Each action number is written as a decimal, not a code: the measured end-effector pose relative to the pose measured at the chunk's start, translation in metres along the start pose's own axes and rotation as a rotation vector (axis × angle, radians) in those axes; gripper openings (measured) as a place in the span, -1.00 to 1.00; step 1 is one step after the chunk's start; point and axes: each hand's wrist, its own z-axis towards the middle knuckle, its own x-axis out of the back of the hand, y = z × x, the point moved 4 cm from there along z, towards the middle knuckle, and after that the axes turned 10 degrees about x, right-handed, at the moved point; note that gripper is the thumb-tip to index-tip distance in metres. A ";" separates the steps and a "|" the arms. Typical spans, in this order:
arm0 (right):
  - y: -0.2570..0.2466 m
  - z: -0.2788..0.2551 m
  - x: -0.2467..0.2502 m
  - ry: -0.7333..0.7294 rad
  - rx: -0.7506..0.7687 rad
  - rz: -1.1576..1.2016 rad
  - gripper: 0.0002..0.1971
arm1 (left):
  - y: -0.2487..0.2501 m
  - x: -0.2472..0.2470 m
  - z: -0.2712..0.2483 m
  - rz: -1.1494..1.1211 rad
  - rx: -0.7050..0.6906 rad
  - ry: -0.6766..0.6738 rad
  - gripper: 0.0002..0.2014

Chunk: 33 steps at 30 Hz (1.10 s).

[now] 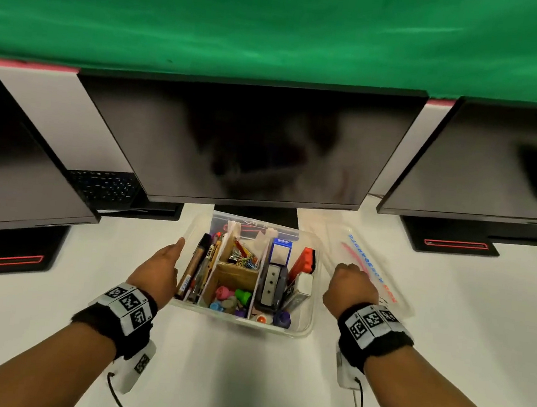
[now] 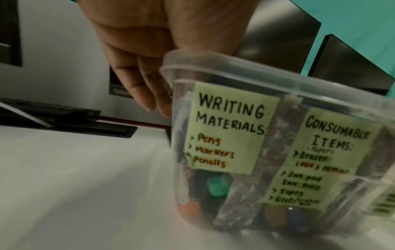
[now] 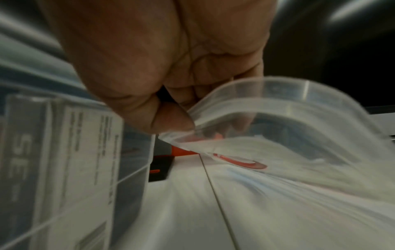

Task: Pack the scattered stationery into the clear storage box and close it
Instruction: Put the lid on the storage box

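The clear storage box (image 1: 302, 329) stands open on the white desk, its compartments holding pens, markers, clips, stamps, a stapler and erasers. Green labels (image 2: 228, 128) are stuck on its front wall. My left hand (image 1: 159, 268) lies against the box's left wall with straight fingers (image 2: 147, 88). The clear lid (image 1: 382, 270) lies to the right of the box, its near edge lifted. My right hand (image 1: 351, 285) pinches that edge of the lid (image 3: 278, 108) between thumb (image 3: 169, 120) and curled fingers.
Three dark monitors (image 1: 250, 142) hang over the back of the desk, their stands (image 1: 450, 239) close behind the box and lid. A keyboard (image 1: 105, 186) sits at the back left. White desk (image 1: 228, 363) lies in front of the box.
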 end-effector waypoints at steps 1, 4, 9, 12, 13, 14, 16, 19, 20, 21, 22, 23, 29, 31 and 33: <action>-0.005 -0.003 0.002 0.002 0.005 -0.017 -0.61 | -0.007 0.003 -0.002 -0.008 0.004 0.000 -0.36; -0.020 -0.009 0.004 0.020 0.020 -0.056 -0.63 | -0.028 0.012 -0.007 -0.040 0.021 -0.001 -0.36; -0.052 -0.016 0.015 0.074 0.019 -0.156 -0.63 | -0.064 0.031 -0.014 -0.006 0.051 -0.033 -0.34; -0.072 -0.023 0.033 0.146 0.002 -0.123 -0.65 | -0.088 0.039 -0.016 0.009 0.071 -0.050 -0.31; -0.081 -0.028 0.042 0.165 -0.003 -0.103 -0.66 | -0.095 0.042 -0.016 0.008 0.070 -0.050 -0.30; -0.088 -0.034 0.053 0.184 -0.002 -0.090 -0.67 | -0.099 0.044 -0.016 0.006 0.061 -0.050 -0.29; -0.110 -0.049 0.075 0.221 0.035 -0.077 -0.68 | -0.104 0.045 -0.019 0.001 0.035 -0.058 -0.28; -0.146 -0.075 0.109 0.270 0.143 -0.051 -0.67 | -0.111 0.042 -0.019 -0.039 0.018 -0.076 -0.32; -0.158 -0.085 0.119 0.281 0.183 -0.040 -0.64 | -0.113 0.042 -0.019 -0.071 0.005 -0.073 -0.36; -0.171 -0.095 0.128 0.296 0.225 -0.031 -0.60 | -0.114 0.045 -0.019 -0.119 -0.025 -0.054 -0.39; -0.183 -0.105 0.134 0.316 0.275 -0.020 -0.57 | -0.114 0.049 -0.017 -0.170 -0.061 -0.025 -0.41; -0.193 -0.115 0.140 0.334 0.323 -0.012 -0.55 | -0.113 0.057 -0.014 -0.220 -0.096 0.014 -0.40; -0.229 -0.150 0.161 0.352 0.553 0.152 -0.64 | -0.116 0.131 0.025 -0.637 -0.215 0.027 -0.17; -0.234 -0.152 0.165 0.345 0.604 0.244 -0.70 | -0.116 0.151 0.024 -0.745 -0.268 -0.070 -0.43; -0.234 -0.147 0.168 0.385 0.603 0.334 -0.81 | -0.112 0.163 0.016 -0.811 -0.309 -0.133 -0.73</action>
